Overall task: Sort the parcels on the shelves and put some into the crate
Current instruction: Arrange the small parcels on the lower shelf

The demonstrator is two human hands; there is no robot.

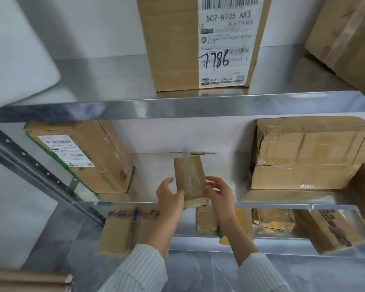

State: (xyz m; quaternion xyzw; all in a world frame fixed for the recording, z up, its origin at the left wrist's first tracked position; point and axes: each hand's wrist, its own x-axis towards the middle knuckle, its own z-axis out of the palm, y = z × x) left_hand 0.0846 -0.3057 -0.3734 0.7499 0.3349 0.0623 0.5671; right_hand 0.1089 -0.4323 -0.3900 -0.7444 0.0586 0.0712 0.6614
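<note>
both hands — left hand [170, 196], right hand [219, 191] — flank small parcel [190, 180]

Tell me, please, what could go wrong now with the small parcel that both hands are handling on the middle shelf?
1. The small brown parcel juts over the middle shelf's front edge, and the left hand and right hand touch only its sides, fingers loose; it might slip and fall.
2. The crushed taped box sits close on the right; a wide swing could knock it.
</note>
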